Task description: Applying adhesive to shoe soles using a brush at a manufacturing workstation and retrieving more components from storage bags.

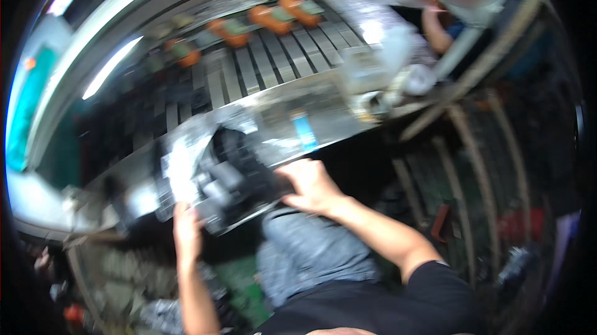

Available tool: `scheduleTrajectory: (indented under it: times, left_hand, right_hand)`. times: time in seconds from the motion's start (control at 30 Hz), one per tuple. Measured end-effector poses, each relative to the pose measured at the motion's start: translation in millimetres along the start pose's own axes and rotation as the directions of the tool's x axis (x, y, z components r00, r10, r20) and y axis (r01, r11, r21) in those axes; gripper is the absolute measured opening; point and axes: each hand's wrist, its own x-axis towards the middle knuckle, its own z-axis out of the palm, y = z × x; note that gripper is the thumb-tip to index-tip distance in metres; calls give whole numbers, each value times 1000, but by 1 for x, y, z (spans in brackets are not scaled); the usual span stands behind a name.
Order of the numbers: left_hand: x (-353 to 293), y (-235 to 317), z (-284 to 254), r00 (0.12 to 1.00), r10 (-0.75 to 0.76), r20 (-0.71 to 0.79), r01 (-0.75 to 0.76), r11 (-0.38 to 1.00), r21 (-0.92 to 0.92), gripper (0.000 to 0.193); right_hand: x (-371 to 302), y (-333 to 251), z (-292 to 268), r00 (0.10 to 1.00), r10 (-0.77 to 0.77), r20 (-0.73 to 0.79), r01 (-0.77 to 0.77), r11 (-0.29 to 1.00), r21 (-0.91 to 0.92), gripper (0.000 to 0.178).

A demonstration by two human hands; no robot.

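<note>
A bundle of black pieces (230, 170), blurred by motion, lies at the near edge of the metal bench; its exact kind cannot be made out. Shiny clear plastic (180, 164) spreads beside and partly under it. My right hand (311, 186) reaches its right side, the thumb and fingers closing on a dark edge there. At the lower left, my left hand (188, 232) points upward against the near left side of the bundle and plastic. Smearing hides whether its fingers hold anything.
Behind the bench runs a slatted conveyor (249, 64) carrying several orange-and-green pieces (270, 19). A blue strip (303, 131) lies on the metal ledge. Right of it stand a clear tub (364, 71) and a white roll (418, 79). Wooden-looking rails (476, 167) and another person's arm (437, 30) are at right.
</note>
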Motion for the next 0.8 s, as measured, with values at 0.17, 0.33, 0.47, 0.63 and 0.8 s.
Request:
scheduleTrajectory:
  times: [0.17, 0.33, 0.47, 0.63, 0.8]
  left_hand:
    - [19, -29, 69, 999, 13, -33, -25, 917, -398, 62]
    - [1, -64, 33, 1000, -16, 1, 14, 824, -566, 64]
    - [-37, -45, 1, 1000, -31, 4, 27, 792, -611, 76]
    - [-52, -26, -57, 931, 172, -321, -310, 839, -448, 81]
    - [41, 81, -37, 950, 283, -130, -287, 958, -8, 21]
  right_hand:
    - [0, -2, 10, 999, -43, 4, 43, 998, -37, 84]
    - [-3, -25, 38, 983, -184, 22, 180, 977, 112, 87]
    - [0, -79, 9, 972, -233, -6, 232, 962, 146, 91]
    - [37, -139, -8, 961, -243, -130, 275, 850, 448, 82]
    - [94, -128, 21, 975, 147, -168, -11, 785, 619, 76]
